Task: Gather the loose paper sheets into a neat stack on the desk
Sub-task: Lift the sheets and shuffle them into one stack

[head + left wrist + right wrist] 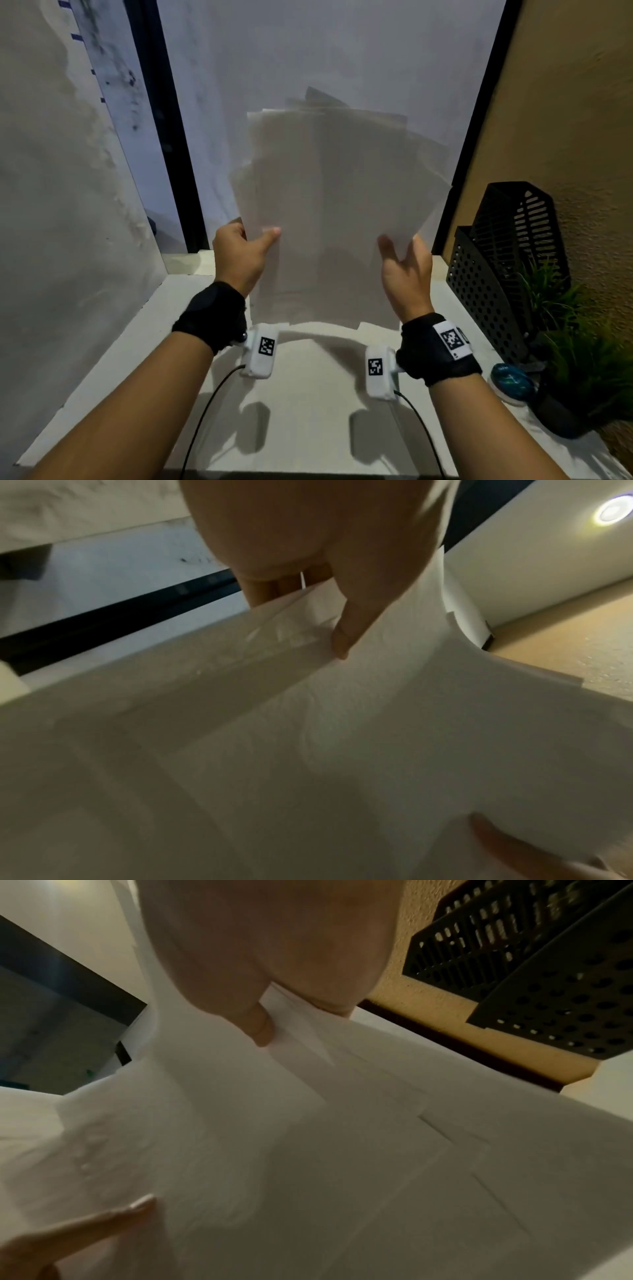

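A bundle of several white paper sheets (335, 205) stands upright over the white desk (308, 411), its top edges uneven and fanned. The lower edge hangs just above or on the desk; I cannot tell which. My left hand (253, 236) pinches the left side, thumb in front and fingers behind. My right hand (400, 245) holds the right side the same way. In the left wrist view the thumb (342, 639) presses on the sheets (342, 737). In the right wrist view the thumb (262, 1031) lies on the paper (308, 1150).
A black perforated file holder (503, 267) stands at the desk's right side against a tan wall. A green plant (582, 346) and a round blue object (512, 380) sit in front of it. A black window frame (178, 137) rises behind the desk.
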The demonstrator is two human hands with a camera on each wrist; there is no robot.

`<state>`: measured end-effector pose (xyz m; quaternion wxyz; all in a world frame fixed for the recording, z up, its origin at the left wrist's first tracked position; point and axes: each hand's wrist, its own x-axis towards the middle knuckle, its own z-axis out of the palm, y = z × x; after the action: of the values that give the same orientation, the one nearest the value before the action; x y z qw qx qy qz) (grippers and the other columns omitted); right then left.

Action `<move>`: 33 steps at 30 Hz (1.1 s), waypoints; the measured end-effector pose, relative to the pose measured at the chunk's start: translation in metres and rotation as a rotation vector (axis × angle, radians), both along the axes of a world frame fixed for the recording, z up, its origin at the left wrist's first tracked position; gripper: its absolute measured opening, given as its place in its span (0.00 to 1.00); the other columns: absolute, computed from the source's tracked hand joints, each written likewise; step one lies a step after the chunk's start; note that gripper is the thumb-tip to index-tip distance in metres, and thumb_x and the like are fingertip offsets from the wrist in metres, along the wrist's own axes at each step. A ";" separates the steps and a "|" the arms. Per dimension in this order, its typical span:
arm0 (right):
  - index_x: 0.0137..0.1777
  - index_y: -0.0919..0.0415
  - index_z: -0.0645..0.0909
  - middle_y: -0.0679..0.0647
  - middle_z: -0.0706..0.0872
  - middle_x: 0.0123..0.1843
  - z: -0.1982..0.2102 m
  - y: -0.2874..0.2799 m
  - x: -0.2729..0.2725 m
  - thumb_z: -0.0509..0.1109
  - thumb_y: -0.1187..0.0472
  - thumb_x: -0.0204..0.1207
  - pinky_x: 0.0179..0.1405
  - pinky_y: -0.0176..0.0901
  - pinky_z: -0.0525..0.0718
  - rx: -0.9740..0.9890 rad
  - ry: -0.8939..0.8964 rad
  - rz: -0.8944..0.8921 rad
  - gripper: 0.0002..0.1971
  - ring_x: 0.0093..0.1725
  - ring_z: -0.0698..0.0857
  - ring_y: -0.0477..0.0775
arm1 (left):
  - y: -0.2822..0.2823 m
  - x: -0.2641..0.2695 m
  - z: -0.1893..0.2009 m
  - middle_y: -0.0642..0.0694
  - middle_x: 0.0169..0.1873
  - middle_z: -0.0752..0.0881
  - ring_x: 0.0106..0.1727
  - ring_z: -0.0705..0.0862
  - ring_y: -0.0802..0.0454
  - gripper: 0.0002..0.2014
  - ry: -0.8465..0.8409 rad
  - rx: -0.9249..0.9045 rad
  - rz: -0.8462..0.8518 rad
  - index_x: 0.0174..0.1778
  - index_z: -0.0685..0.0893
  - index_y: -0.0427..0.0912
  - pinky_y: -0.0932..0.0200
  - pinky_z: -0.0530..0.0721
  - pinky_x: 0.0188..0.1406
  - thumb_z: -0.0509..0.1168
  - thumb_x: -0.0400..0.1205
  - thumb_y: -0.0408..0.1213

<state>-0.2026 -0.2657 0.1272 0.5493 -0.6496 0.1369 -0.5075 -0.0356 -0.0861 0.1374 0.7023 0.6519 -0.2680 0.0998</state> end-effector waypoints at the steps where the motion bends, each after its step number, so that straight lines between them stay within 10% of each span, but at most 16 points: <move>1: 0.52 0.45 0.85 0.42 0.91 0.52 -0.001 0.003 0.001 0.72 0.63 0.84 0.61 0.41 0.86 0.020 -0.010 0.004 0.09 0.56 0.88 0.46 | 0.000 -0.004 -0.003 0.54 0.44 0.93 0.46 0.93 0.59 0.11 -0.004 -0.030 0.005 0.44 0.90 0.53 0.63 0.90 0.49 0.79 0.76 0.31; 4: 0.55 0.50 0.86 0.47 0.91 0.54 -0.011 0.008 0.003 0.72 0.68 0.82 0.64 0.46 0.86 0.095 -0.009 0.006 0.11 0.57 0.89 0.50 | 0.002 -0.009 -0.017 0.57 0.45 0.91 0.43 0.91 0.69 0.17 0.099 -0.116 -0.014 0.46 0.87 0.54 0.70 0.87 0.48 0.77 0.77 0.23; 12: 0.58 0.52 0.81 0.51 0.91 0.53 -0.039 0.010 0.004 0.74 0.80 0.72 0.51 0.38 0.87 0.219 0.053 0.053 0.23 0.50 0.91 0.47 | 0.014 -0.014 -0.061 0.53 0.42 0.92 0.42 0.92 0.55 0.16 0.324 -0.132 -0.029 0.46 0.88 0.48 0.69 0.87 0.37 0.77 0.75 0.21; 21: 0.64 0.58 0.81 0.48 0.90 0.55 -0.016 0.007 0.003 0.73 0.76 0.77 0.56 0.30 0.86 0.096 -0.016 -0.003 0.19 0.51 0.89 0.36 | 0.023 -0.008 -0.026 0.52 0.50 0.92 0.50 0.92 0.58 0.20 0.030 0.044 -0.067 0.58 0.85 0.47 0.61 0.89 0.52 0.79 0.74 0.25; 26: 0.53 0.54 0.82 0.50 0.91 0.48 0.005 -0.015 -0.009 0.74 0.76 0.77 0.53 0.41 0.89 0.161 0.015 0.150 0.15 0.47 0.91 0.48 | 0.040 0.007 0.002 0.59 0.46 0.95 0.52 0.93 0.58 0.23 0.080 0.104 -0.271 0.55 0.85 0.49 0.60 0.91 0.53 0.77 0.73 0.17; 33: 0.64 0.58 0.80 0.52 0.91 0.56 0.008 -0.003 -0.005 0.71 0.80 0.76 0.54 0.37 0.87 0.109 0.034 0.205 0.22 0.53 0.91 0.45 | 0.025 -0.005 -0.005 0.48 0.56 0.89 0.53 0.91 0.60 0.31 0.100 0.018 -0.239 0.71 0.77 0.40 0.63 0.88 0.53 0.75 0.73 0.15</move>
<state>-0.2077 -0.2684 0.1355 0.6304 -0.6379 0.1064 -0.4295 -0.0402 -0.0613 0.1329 0.7158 0.6258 -0.3092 -0.0197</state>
